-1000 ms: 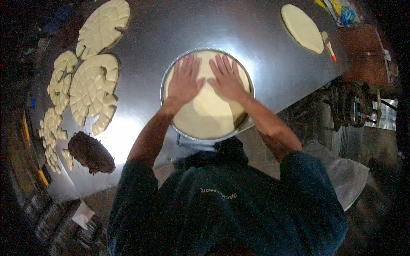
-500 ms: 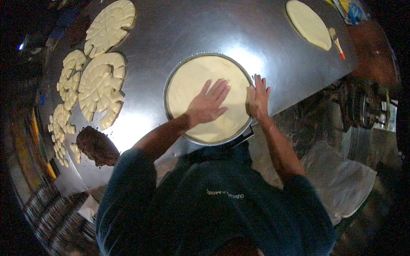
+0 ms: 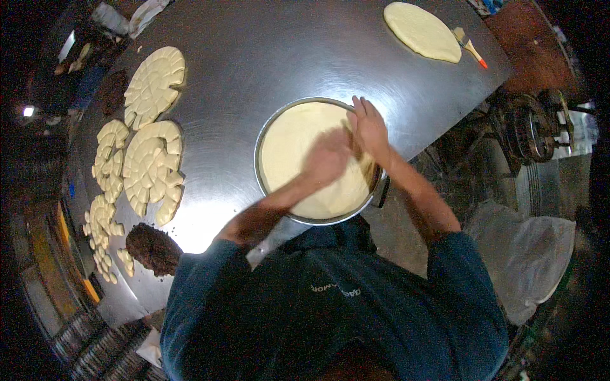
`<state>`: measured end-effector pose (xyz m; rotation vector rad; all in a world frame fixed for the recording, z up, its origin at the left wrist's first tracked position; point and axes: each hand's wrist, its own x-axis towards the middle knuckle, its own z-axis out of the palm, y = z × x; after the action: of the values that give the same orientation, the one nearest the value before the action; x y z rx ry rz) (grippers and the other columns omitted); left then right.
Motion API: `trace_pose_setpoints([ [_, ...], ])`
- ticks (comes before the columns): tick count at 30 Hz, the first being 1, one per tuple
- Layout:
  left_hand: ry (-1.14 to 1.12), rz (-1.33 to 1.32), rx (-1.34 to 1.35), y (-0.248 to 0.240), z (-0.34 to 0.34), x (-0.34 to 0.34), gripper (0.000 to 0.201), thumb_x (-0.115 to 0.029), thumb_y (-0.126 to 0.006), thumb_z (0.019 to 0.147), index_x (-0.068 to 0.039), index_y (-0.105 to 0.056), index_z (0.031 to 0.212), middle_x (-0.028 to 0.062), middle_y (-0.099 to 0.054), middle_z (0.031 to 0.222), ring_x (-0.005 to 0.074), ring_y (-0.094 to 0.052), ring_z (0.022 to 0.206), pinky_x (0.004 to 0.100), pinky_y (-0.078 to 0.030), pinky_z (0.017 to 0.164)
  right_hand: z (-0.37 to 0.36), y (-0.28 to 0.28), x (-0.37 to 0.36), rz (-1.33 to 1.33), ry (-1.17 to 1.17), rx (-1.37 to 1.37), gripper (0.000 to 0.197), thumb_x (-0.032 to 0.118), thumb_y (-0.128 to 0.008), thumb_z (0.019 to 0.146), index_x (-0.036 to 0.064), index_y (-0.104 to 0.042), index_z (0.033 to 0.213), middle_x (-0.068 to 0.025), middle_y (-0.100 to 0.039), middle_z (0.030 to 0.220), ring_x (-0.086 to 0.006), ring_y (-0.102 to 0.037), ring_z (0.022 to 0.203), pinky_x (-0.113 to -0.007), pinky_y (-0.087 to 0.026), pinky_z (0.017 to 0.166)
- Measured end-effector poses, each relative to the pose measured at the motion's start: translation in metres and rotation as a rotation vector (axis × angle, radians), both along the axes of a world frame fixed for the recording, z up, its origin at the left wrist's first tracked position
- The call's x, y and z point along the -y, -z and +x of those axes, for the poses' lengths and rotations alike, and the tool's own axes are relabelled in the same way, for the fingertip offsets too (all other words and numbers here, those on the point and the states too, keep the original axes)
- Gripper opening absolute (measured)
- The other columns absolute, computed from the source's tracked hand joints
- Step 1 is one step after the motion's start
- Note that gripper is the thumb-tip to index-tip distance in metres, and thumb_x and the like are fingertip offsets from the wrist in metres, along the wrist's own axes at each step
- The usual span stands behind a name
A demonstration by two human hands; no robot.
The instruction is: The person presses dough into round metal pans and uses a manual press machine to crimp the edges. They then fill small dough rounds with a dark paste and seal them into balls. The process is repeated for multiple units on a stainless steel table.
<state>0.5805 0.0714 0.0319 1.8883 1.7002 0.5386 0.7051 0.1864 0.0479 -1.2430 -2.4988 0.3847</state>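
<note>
A round metal pan (image 3: 259, 166) stands at the table's near edge, lined with a pale sheet of dough (image 3: 289, 143). Over the dough's right half is my left hand (image 3: 330, 155), its fingers smeared by motion. My right hand (image 3: 370, 130) is at the pan's right rim, fingers stretched out and pointing away from me, holding nothing. The left fingertips reach close to the right hand; whether they touch it or the dough is too blurred to tell.
Several cut dough pieces (image 3: 152, 162) lie in rounds on the metal table (image 3: 222, 82) at left, near a dark brown crumbly mound (image 3: 154, 249). Far right are a flat dough disc (image 3: 422, 32) and a brush (image 3: 471, 49). Machinery (image 3: 530, 130) stands beyond the right edge.
My left hand has swept right across the dough toward the right rim and blurred. My right hand has slid a little farther along the rim. The whole view has shifted slightly.
</note>
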Motion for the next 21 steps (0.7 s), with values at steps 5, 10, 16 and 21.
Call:
trace_pose_setpoints([
  [5,0.097,0.238,-0.506,0.016,-0.09,-0.015,0.064,-0.042,-0.039,0.095,-0.002,-0.027,0.144,0.0156,-0.022,0.152,0.0263,-0.016,0.142,0.0466,-0.009,0.116,-0.003,0.013,0.069,0.192,0.003,0.218,0.059,0.037,-0.047,0.093,0.0009,-0.036,0.138,-0.0251,-0.032,0.143,-0.0375,-0.03,0.134,-0.054,-0.024,0.108],
  [10,-0.191,0.123,-0.516,0.005,-0.073,0.021,0.062,-0.037,-0.044,0.094,0.003,-0.031,0.14,0.0197,-0.029,0.148,0.0303,-0.023,0.139,0.0492,-0.015,0.113,-0.011,-0.008,0.026,-0.147,-0.137,0.107,0.061,0.039,-0.045,0.093,0.0046,-0.032,0.142,-0.022,-0.029,0.146,-0.0358,-0.023,0.138,-0.051,-0.017,0.112],
  [16,0.151,0.358,-0.49,-0.015,-0.088,0.0,0.065,-0.039,-0.05,0.091,0.004,-0.035,0.137,0.0227,-0.031,0.145,0.0336,-0.025,0.138,0.0456,-0.018,0.114,0.003,0.011,0.054,-0.005,-0.223,0.184,0.073,0.046,-0.044,0.092,-0.0012,-0.024,0.144,-0.0237,-0.022,0.149,-0.0371,-0.017,0.14,-0.048,-0.009,0.115],
  [21,0.031,0.235,-0.402,0.011,-0.088,0.012,0.071,-0.039,-0.05,0.092,0.003,-0.024,0.143,0.0234,-0.023,0.149,0.0359,-0.021,0.14,0.0457,-0.017,0.114,0.01,0.011,0.075,0.046,-0.018,0.122,0.064,0.04,-0.049,0.091,-0.001,-0.036,0.138,-0.0209,-0.03,0.147,-0.0351,-0.025,0.138,-0.047,-0.016,0.114],
])
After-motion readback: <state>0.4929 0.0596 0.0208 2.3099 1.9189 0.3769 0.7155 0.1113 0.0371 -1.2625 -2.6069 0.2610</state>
